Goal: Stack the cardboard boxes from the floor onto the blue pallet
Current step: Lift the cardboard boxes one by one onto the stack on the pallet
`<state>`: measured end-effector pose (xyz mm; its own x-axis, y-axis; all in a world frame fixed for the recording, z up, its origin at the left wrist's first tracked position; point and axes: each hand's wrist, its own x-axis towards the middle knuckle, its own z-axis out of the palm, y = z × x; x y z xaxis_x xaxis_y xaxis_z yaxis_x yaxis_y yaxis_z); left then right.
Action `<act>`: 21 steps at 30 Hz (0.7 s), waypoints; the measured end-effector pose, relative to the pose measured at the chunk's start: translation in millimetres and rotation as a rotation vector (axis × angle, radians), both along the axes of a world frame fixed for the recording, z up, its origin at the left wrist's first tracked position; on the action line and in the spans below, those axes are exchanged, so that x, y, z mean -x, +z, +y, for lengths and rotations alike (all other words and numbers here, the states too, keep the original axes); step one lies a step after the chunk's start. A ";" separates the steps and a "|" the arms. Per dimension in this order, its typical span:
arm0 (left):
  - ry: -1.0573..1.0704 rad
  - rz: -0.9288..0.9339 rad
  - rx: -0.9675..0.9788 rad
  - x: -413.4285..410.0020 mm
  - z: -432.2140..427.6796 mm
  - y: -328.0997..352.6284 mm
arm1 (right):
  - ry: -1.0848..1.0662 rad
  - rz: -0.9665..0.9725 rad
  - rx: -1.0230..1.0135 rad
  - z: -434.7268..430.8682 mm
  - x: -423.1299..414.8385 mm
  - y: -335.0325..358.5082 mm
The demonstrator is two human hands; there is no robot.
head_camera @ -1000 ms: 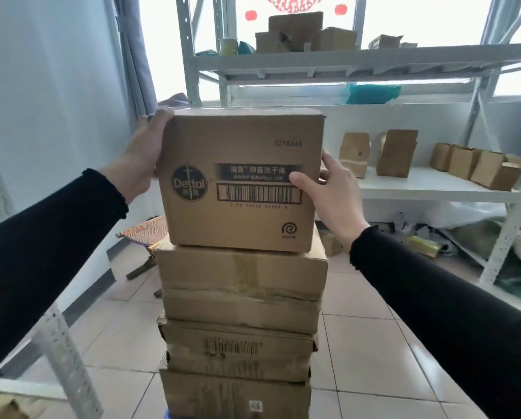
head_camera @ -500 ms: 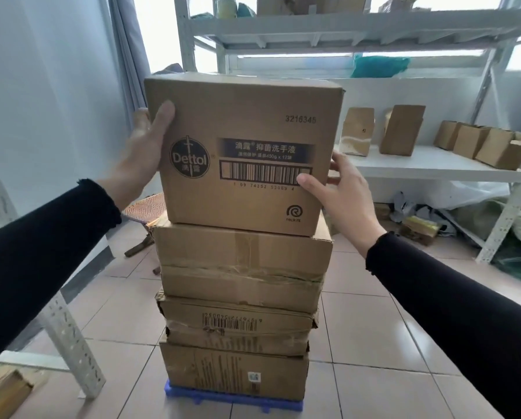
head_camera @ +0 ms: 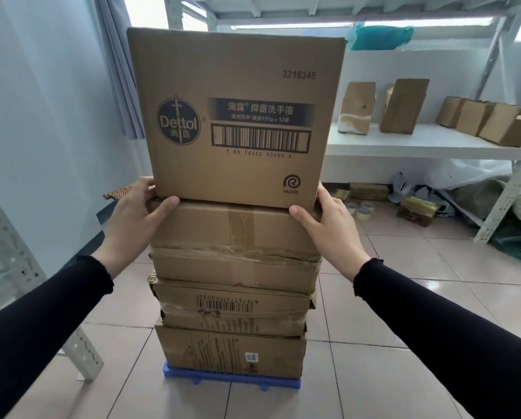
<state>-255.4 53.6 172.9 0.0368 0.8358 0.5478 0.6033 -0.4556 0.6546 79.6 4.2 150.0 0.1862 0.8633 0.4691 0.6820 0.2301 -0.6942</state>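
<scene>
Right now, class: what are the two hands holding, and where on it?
Both hands, left and right, hold the second box at its upper corners, under the Dettol box.

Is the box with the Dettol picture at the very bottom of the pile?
No, the Dettol box sits on top of the pile, with three other boxes between it and the blue pallet.

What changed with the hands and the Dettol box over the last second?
Both hands slid down off the Dettol box: the left hand and right hand now grip the second box at its upper corners. The four-box stack on the blue pallet stayed put.
</scene>
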 end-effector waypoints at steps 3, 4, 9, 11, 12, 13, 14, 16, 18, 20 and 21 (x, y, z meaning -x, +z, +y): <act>-0.001 -0.010 -0.037 0.0 1.6 -6.4 | -0.013 0.026 -0.020 0.8 2.9 -4.3; 0.000 -0.007 -0.042 -0.3 2.7 -7.8 | -0.017 0.030 -0.030 1.1 3.0 -5.4; -0.013 -0.049 -0.077 -1.2 2.4 -13.2 | -0.017 0.030 -0.062 2.0 1.3 -12.6; -0.018 -0.077 -0.091 -1.5 1.2 -14.8 | -0.020 0.027 -0.070 1.1 1.9 -14.0; -0.016 -0.089 -0.095 -1.6 0.6 -15.1 | -0.020 0.022 -0.074 0.6 2.3 -13.9; -0.017 -0.102 -0.098 -1.5 0.2 -15.5 | -0.021 0.019 -0.077 0.2 2.5 -14.0; -0.014 -0.110 -0.102 -1.2 0.3 -16.1 | -0.018 0.020 -0.082 -0.4 2.8 -13.6; 0.003 -0.102 -0.111 -0.3 0.8 -17.5 | -0.012 0.027 -0.091 -1.9 3.5 -13.7; 0.016 -0.098 -0.115 0.3 1.7 -18.6 | -0.014 0.044 -0.092 -4.2 4.7 -14.2; 0.023 -0.091 -0.110 -0.5 1.5 -18.8 | -0.025 0.066 -0.086 -5.6 6.1 -14.8; 0.024 -0.089 -0.111 -1.0 1.3 -19.0 | -0.031 0.070 -0.082 -5.9 6.8 -14.8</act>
<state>-254.4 55.0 153.9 -0.0353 0.7702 0.6369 0.5563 -0.5143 0.6527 72.9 -1.8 135.2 0.2473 0.8159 0.5226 0.6403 0.2671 -0.7201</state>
